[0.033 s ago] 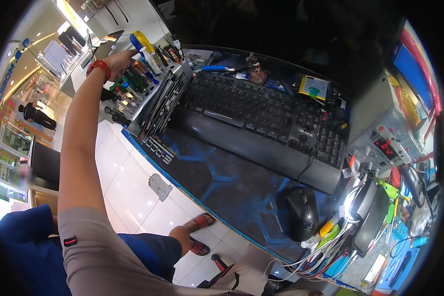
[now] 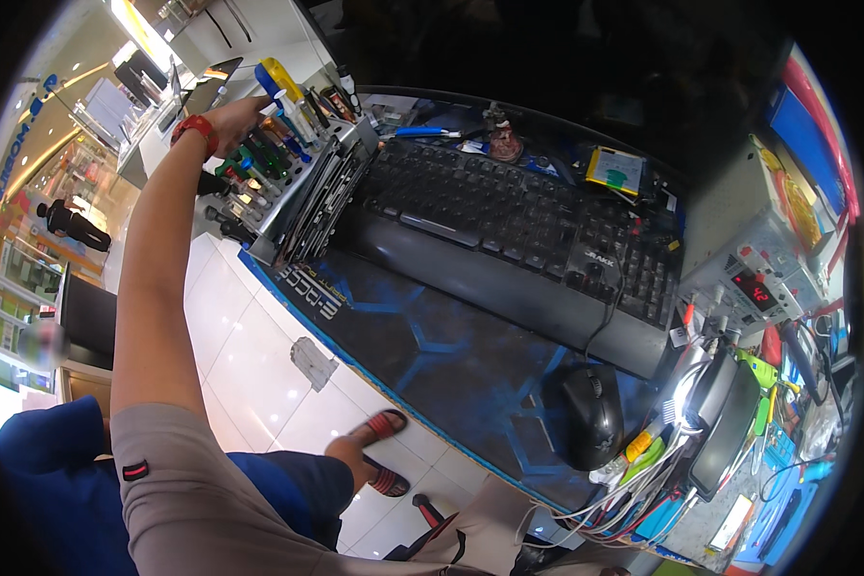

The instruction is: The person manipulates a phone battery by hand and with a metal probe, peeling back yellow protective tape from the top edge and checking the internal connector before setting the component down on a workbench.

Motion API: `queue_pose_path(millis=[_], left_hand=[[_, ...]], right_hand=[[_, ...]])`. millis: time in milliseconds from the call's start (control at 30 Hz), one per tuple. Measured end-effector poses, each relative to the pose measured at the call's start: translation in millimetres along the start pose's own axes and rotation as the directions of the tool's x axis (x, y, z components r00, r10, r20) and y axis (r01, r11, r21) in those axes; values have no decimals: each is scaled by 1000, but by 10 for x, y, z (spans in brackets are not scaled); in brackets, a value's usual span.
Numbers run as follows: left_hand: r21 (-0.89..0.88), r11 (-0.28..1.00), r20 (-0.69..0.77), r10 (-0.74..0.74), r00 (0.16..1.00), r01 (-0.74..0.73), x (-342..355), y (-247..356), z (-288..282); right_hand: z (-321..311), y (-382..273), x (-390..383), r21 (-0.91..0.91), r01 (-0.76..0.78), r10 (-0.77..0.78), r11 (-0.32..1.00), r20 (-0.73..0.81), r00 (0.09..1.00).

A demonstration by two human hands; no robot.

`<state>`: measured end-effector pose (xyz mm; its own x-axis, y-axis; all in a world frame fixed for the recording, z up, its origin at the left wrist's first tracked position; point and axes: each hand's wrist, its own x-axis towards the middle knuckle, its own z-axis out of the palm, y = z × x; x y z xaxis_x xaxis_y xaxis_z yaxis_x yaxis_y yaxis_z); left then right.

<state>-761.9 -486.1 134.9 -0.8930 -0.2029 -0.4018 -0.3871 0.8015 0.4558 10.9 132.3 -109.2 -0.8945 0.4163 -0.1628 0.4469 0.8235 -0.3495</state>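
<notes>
My left arm stretches out to the far left, and my left hand (image 2: 233, 126) is at the back edge of a tool rack (image 2: 302, 178). A red band circles its wrist. The fingertips go behind the upright tools, so their grip is hidden. Beside them stand a tool with a yellow and blue handle (image 2: 276, 77) and a white-bodied tool (image 2: 295, 117). Green-handled screwdrivers (image 2: 228, 170) fill the near side of the rack. A stack of thin dark plates (image 2: 328, 206) leans along its right side. My right hand is outside the picture.
A black keyboard (image 2: 509, 211) lies on a dark blue-patterned mat (image 2: 422, 326), with a black mouse (image 2: 588, 418) nearer me. To the right stand a box with a red display (image 2: 754, 288) and tangled cables (image 2: 634, 490). Another person's sandalled foot (image 2: 379, 427) shows below the table edge.
My left hand stays at the rack. The other person's upper foot has shifted slightly left and up. The red display's reading differs, and the view has tilted very slightly.
</notes>
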Motion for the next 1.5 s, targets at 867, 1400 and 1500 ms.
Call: queue_pose_path(millis=[867, 1400, 1500], left_hand=[[-127, 992, 28, 14, 999, -11, -57, 152, -128], [6, 945, -142, 324, 935, -327, -1290, 341, -807], [-83, 909, -147, 393, 908, -408, -1896, 434, -804]], right_hand=[[5, -181, -37, -22, 40, -40, 999, -2, 999], [-34, 214, -172, 7, 132, -132, 991, -4, 991], [-151, 364, -127, 59, 202, -201, 978, -11, 979]])
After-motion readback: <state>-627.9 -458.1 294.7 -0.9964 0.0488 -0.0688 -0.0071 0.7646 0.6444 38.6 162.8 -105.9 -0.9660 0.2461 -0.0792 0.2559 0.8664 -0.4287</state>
